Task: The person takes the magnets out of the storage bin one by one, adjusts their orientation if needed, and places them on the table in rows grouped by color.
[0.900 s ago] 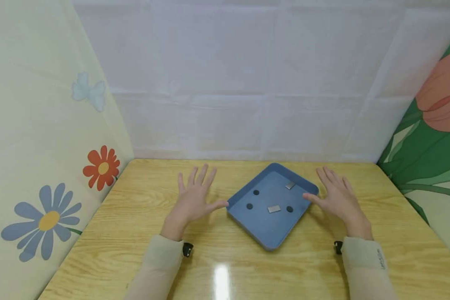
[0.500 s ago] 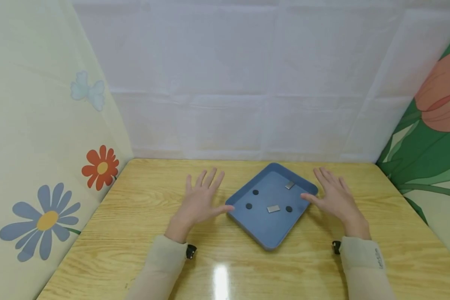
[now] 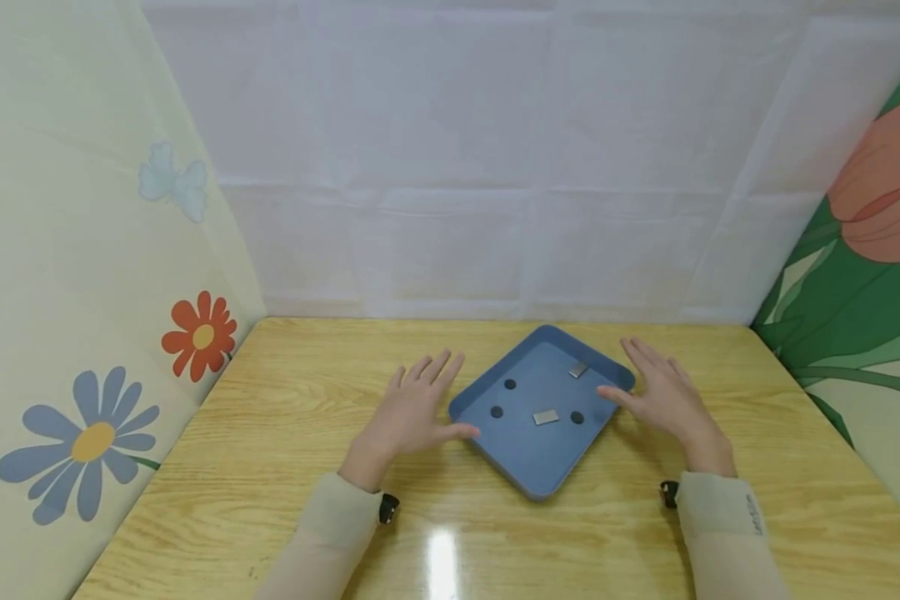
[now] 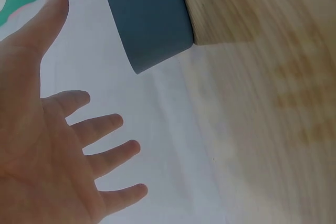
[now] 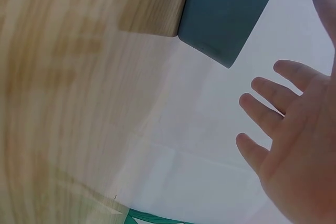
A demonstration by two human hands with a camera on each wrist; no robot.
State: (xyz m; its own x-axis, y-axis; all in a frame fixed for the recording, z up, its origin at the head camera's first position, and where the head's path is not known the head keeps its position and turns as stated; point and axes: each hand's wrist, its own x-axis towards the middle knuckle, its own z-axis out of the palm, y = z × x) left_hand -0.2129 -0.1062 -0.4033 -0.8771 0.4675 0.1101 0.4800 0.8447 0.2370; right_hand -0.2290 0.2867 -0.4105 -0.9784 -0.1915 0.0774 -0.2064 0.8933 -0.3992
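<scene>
A blue rectangular tray (image 3: 543, 483) stands turned at an angle on the wooden table. Inside lie a silver rectangular piece (image 3: 546, 417), a second silver piece (image 3: 578, 369) by the far right wall, and three dark round discs, one disc (image 3: 577, 417) at the right. My left hand (image 3: 408, 415) is spread at the tray's left corner, its thumb overlapping the rim in the head view. At the right corner my right hand (image 3: 669, 400) is spread too, thumb over the tray's edge. Both wrist views show straight fingers with nothing held, beside the tray's outer wall (image 4: 152, 19).
The wood-grain table (image 3: 270, 500) reaches back to a white cloth wall (image 3: 420, 208). Flower-printed cloth (image 3: 60, 250) hangs on the left, and a cloth with a large tulip (image 3: 885, 192) on the right. A dark band device sits at each wrist.
My left hand has moved right and slightly nearer, closing in on the tray's left corner. My right hand has shifted a little left. The tray and its contents stay as they were.
</scene>
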